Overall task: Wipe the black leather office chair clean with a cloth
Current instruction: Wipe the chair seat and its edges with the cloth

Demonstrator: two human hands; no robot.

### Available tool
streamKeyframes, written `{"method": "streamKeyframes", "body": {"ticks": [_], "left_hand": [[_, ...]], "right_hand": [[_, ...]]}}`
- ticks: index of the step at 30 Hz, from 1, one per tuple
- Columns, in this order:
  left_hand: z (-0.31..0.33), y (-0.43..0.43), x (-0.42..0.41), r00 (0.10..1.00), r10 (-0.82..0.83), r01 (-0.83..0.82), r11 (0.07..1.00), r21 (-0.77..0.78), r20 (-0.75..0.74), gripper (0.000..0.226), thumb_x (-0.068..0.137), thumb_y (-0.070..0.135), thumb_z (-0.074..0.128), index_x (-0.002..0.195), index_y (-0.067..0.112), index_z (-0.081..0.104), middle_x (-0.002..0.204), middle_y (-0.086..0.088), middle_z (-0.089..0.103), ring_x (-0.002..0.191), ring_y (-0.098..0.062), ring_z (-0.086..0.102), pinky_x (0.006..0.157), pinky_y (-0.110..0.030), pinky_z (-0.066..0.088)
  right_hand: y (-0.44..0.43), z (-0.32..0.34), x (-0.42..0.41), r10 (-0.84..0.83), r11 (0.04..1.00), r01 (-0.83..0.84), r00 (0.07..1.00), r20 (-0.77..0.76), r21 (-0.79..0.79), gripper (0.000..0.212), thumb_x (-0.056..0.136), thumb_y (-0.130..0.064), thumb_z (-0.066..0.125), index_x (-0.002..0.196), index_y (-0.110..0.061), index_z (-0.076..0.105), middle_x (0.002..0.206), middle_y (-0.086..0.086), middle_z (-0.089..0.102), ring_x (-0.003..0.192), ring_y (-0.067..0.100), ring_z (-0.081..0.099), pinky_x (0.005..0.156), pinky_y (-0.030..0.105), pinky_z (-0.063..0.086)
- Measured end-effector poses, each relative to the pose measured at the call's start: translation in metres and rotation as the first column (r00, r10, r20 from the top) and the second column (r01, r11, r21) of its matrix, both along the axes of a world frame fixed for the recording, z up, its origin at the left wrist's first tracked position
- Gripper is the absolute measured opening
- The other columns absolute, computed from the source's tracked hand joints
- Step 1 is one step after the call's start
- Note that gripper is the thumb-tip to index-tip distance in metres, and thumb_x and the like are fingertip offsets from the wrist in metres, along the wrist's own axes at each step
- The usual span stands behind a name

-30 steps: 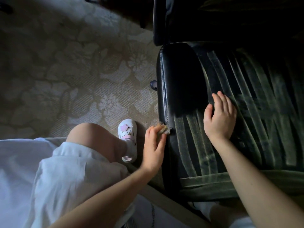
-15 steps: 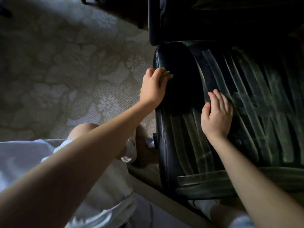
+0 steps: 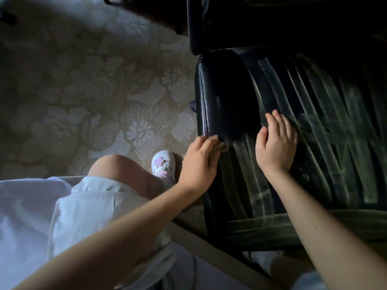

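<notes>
— Anything shifted in the last half second?

— Left grip [image 3: 199,162]: pulled back along the left edge of the black chair seat [image 3: 224,91], from up near the far corner to down beside the knee [image 3: 119,168], much as a second ago. Curled round the cloth [image 3: 220,146], pressing it onto the rim.

— And the other side?

— Right grip [image 3: 276,147]: unmoved, fingers straight, palm flat mid-seat, holding nothing, likely steadying the chair.

— Meaning for the wipe?

— Another back-and-forth stroke down that edge, by the look. Glossy black over the far left patch; pale streaks over nearly everything else. Judged well short of done.

— Hard to read?

— Most of the cloth, buried under fingers, only a tan corner showing. Backrest [image 3: 272,21] swallowed by shadow up top. Seat's right side cut off by the frame; base and wheels hidden underneath. Streaks: dust or drying smears, impossible to say. Below, patterned carpet [image 3: 83,91] and one white shoe [image 3: 163,163].
</notes>
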State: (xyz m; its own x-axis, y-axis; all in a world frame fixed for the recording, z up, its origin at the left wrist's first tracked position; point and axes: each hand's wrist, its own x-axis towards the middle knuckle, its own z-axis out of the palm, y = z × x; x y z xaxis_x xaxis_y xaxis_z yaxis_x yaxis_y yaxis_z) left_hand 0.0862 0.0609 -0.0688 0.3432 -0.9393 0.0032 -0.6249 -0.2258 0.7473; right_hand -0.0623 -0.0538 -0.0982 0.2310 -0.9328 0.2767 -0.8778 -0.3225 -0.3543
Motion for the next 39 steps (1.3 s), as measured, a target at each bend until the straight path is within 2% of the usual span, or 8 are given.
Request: {"method": "streamKeyframes", "body": {"ticks": [4,8,10,15,20,25,32,39], "left_hand": [[0.011,0.031,-0.011,0.994,-0.046,0.055,0.994,0.089,-0.099,0.032,0.086,0.021,0.054,0.114,0.009,0.062,0.103,-0.004,0.057,0.096,-0.017,0.056,0.086,-0.018,0.040],[0.026,0.035,-0.001,0.967,-0.118,0.164,0.967,0.197,-0.227,0.031,0.087,0.026,0.058,0.115,0.012,0.063,0.099,0.000,0.055,0.093,-0.014,0.055,0.083,-0.018,0.039],[0.036,0.024,0.008,0.952,-0.131,0.170,0.978,0.124,-0.275,0.032,0.085,0.032,0.059,0.110,0.013,0.064,0.093,0.002,0.054,0.087,-0.007,0.052,0.079,-0.015,0.039],[0.047,-0.060,0.042,0.998,0.000,-0.006,0.994,-0.108,-0.056,0.032,0.084,0.022,0.059,0.111,0.005,0.062,0.098,-0.006,0.053,0.091,-0.008,0.047,0.081,-0.001,0.030],[0.010,-0.155,0.068,0.989,0.076,-0.071,0.997,-0.042,0.130,0.038,0.090,0.027,0.051,0.124,0.010,0.055,0.121,-0.015,0.051,0.113,-0.030,0.047,0.095,-0.031,0.037],[-0.006,-0.155,0.049,0.934,0.014,0.005,0.999,-0.052,0.356,0.039,0.095,0.025,0.048,0.132,0.011,0.050,0.127,-0.012,0.050,0.112,-0.032,0.045,0.089,-0.027,0.028],[-0.005,-0.106,0.025,0.906,-0.166,0.217,0.972,-0.089,0.389,0.036,0.085,0.022,0.050,0.113,0.003,0.063,0.106,-0.017,0.062,0.087,-0.037,0.059,0.079,-0.028,0.033],[-0.002,-0.022,-0.009,0.884,-0.364,0.396,0.917,-0.054,0.294,0.029,0.090,0.022,0.048,0.110,0.008,0.063,0.109,-0.010,0.061,0.086,-0.027,0.057,0.081,-0.031,0.041]], "right_hand": [[0.000,-0.001,0.000,0.005,1.000,-0.005,1.000,0.001,-0.008,0.043,0.093,-0.024,0.035,0.126,-0.006,0.056,0.135,0.011,0.053,0.127,0.030,0.046,0.104,0.045,0.032],[-0.001,-0.001,-0.001,0.007,1.000,-0.007,1.000,0.012,-0.018,0.043,0.093,-0.024,0.035,0.126,-0.006,0.057,0.135,0.012,0.054,0.127,0.030,0.046,0.104,0.044,0.032],[0.000,-0.002,-0.001,0.011,1.000,-0.011,1.000,0.018,-0.027,0.043,0.092,-0.023,0.035,0.125,-0.006,0.057,0.134,0.012,0.054,0.126,0.030,0.047,0.103,0.045,0.034],[-0.002,-0.003,-0.001,0.018,0.998,-0.017,1.000,0.018,-0.054,0.042,0.092,-0.022,0.037,0.123,-0.005,0.058,0.132,0.012,0.056,0.124,0.030,0.049,0.100,0.047,0.036],[-0.001,-0.003,0.001,0.008,0.998,-0.007,1.000,0.018,-0.055,0.042,0.092,-0.023,0.037,0.123,-0.006,0.058,0.133,0.011,0.055,0.124,0.030,0.049,0.100,0.045,0.035],[-0.001,-0.004,0.004,-0.019,0.999,0.020,1.000,0.020,-0.047,0.042,0.091,-0.023,0.037,0.124,-0.006,0.058,0.133,0.011,0.055,0.124,0.030,0.049,0.100,0.046,0.036],[-0.003,-0.003,0.007,-0.026,0.999,0.026,1.000,0.016,-0.020,0.042,0.092,-0.023,0.036,0.124,-0.007,0.058,0.134,0.011,0.055,0.125,0.031,0.048,0.100,0.047,0.035],[-0.004,-0.002,0.007,-0.030,0.999,0.030,0.999,0.015,-0.032,0.041,0.093,-0.023,0.036,0.122,-0.007,0.060,0.131,0.011,0.057,0.123,0.030,0.050,0.099,0.045,0.037]]}}
